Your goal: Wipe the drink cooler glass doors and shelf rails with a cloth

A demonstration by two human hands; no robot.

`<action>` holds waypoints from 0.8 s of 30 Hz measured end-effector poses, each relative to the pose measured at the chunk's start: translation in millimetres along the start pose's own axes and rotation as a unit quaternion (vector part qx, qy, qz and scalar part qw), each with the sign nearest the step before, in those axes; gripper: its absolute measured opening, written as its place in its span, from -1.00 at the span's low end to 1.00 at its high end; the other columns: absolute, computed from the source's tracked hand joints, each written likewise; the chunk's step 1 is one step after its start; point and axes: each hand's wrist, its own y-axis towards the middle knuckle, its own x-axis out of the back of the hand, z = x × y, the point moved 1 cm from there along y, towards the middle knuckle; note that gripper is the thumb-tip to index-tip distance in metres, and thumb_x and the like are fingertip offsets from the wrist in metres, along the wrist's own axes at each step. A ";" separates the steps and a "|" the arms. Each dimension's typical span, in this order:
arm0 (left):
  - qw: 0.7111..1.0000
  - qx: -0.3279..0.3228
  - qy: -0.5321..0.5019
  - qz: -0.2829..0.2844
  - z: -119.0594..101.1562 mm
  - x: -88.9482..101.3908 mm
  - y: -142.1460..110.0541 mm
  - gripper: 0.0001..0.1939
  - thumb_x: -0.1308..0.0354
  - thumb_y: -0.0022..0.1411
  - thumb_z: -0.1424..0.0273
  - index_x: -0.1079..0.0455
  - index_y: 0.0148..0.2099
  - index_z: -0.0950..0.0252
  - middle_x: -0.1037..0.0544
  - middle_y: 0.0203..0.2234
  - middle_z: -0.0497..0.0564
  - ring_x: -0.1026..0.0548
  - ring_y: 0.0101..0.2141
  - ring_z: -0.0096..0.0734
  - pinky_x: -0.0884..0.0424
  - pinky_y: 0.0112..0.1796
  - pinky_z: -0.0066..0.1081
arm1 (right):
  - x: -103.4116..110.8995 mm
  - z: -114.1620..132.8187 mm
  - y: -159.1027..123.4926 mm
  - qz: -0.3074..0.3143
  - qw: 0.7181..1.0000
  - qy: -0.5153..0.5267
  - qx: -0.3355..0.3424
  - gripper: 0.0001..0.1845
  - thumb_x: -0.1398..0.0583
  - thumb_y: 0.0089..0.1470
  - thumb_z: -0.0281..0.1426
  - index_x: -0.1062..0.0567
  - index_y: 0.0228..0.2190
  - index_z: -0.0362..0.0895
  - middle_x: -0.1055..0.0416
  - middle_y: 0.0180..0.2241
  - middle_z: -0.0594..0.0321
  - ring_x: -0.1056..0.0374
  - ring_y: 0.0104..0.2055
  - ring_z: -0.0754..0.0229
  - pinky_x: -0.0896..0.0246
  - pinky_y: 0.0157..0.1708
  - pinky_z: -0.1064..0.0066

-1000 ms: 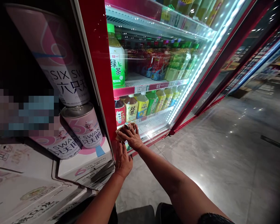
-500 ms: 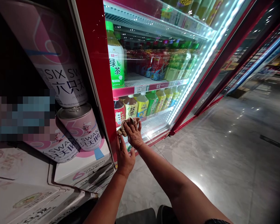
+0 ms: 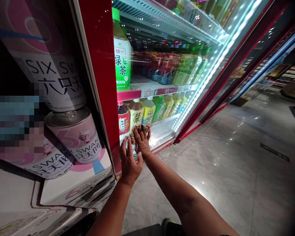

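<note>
A crumpled brown cloth [image 3: 133,137] is pressed against the glass door of a lit drinks fridge [image 3: 95,49]. My right hand [image 3: 142,142] lies over the cloth, its fingers holding it to the glass. Just left and below, my left hand [image 3: 130,162] has its fingers spread, at the lower glass near the red frame, with nothing in it. Behind the glass, close to the hands, stand a red-labelled bottle [image 3: 123,119] and a cream-labelled bottle [image 3: 136,113]. Part of the cloth is hidden under my right hand.
At left, large pink cans [image 3: 81,137] are stacked on a white box [image 3: 64,186] beside the fridge frame. A green tea bottle [image 3: 122,62] stands on the shelf above. Shiny grey floor [image 3: 223,170] stretches to the right, past more red-framed fridges.
My right hand and the cloth have shifted slightly right on the glass. My left hand has spread its fingers and drawn a little away from the cloth. The camera view has shifted slightly.
</note>
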 end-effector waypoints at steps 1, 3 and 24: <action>1.000 -0.004 0.004 0.005 1.1 -0.4 0.4 -0.14 -0.14 0.29 0.39 0.19 0.50 0.33 -0.07 0.36 0.39 -0.10 0.35 0.11 -0.18 0.26 0.10 | -0.9 -3.6 -0.2 0.002 1.000 0.004 0.004 -0.39 -0.10 0.25 -0.36 -0.23 0.31 -0.10 -0.07 0.38 -0.01 0.44 0.52 0.06 0.55 0.43 -0.14; 1.000 -0.013 0.016 0.011 3.6 0.3 0.9 -0.14 -0.14 0.29 0.40 0.20 0.50 0.33 -0.09 0.36 0.39 -0.11 0.35 0.10 -0.17 0.26 0.09 | -2.5 -12.5 0.0 0.002 1.000 0.009 -0.014 -0.30 -0.07 0.24 -0.42 -0.09 0.37 -0.12 -0.01 0.40 -0.05 0.41 0.52 0.08 0.55 0.42 -0.14; 0.990 0.000 0.126 0.058 -0.4 -4.4 -1.4 -0.04 -0.17 0.26 0.47 0.34 0.51 0.30 0.21 0.46 0.37 0.24 0.43 0.17 0.11 0.31 0.27 | -16.8 -46.7 -0.3 -0.053 0.974 0.035 -0.216 -0.14 0.02 0.29 -0.36 0.37 0.43 -0.16 0.18 0.41 -0.23 0.41 0.51 -0.01 0.18 0.34 -0.23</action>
